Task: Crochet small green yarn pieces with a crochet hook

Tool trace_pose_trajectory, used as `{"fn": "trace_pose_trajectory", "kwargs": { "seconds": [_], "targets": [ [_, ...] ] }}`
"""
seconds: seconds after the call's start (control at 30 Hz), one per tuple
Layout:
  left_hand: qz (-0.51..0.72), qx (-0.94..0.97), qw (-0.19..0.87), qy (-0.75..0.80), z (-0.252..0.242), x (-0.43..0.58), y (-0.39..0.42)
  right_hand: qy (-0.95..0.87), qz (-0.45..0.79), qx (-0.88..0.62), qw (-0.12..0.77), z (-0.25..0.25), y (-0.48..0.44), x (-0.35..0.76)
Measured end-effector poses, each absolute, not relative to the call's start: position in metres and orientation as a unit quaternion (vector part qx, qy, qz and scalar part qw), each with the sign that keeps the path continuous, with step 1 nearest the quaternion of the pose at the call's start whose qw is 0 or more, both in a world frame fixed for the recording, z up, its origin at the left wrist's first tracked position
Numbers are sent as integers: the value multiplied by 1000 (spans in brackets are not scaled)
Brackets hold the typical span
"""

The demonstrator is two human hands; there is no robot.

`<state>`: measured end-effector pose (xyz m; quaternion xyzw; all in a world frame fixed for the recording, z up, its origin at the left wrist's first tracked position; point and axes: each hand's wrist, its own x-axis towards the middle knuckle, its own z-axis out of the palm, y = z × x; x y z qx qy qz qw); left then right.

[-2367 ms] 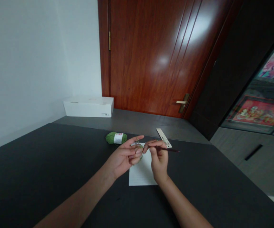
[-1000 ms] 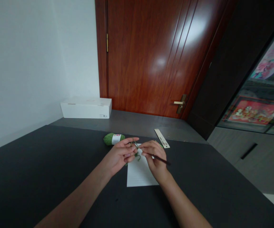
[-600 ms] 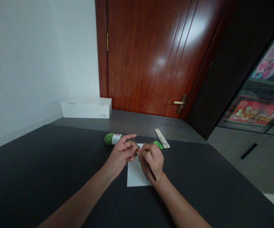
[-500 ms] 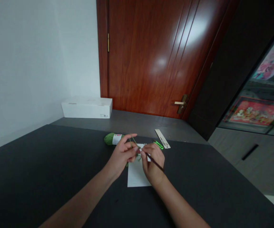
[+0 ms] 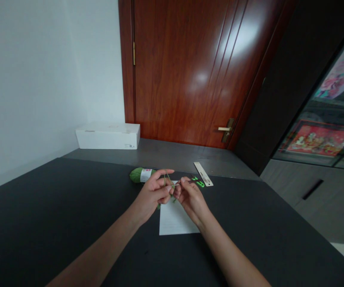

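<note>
holding a green yarn strand (image 5: 166,178) and crochet hook (image 5: 184,182) above a paper sheet (image 5: 176,221)

head view. left hand (image 5: 152,195): fingers curled and clenched on the strand, which runs up past the fingertips; a small green tangle shows below, too small to tell more. right hand (image 5: 191,195): fingertips pinched on the slim hook, its tip at the left hand's fingers. both hands are over the sheet's top edge, with the hook's tip and the strand meeting between them. green yarn ball (image 5: 137,175): white-banded, on the black table (image 5: 40,223), just beside the left hand. green-handled thread snips (image 5: 200,183): near the right hand, touching a pale ruler (image 5: 203,173) at the table's far edge. behind: white box (image 5: 108,136) on a grey ledge (image 5: 172,153), and a red-brown wooden door (image 5: 184,71).
</note>
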<state>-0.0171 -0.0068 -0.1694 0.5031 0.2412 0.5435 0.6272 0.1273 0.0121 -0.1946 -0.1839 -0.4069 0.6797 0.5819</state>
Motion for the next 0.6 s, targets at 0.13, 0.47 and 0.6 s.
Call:
{"fn": "trace_pose_trajectory", "kwargs": {
  "seconds": [0.13,0.47,0.6],
  "targets": [
    [567,493,613,244,-170,-15,-6,-434,636,-181,612,-198,10,121],
    [586,485,605,236,-175,-10,-4,-636,230,-252,692,-207,10,125],
    [572,396,687,213,-176,-11,-5,-769,-52,-238,590,-208,10,139]
  ]
}}
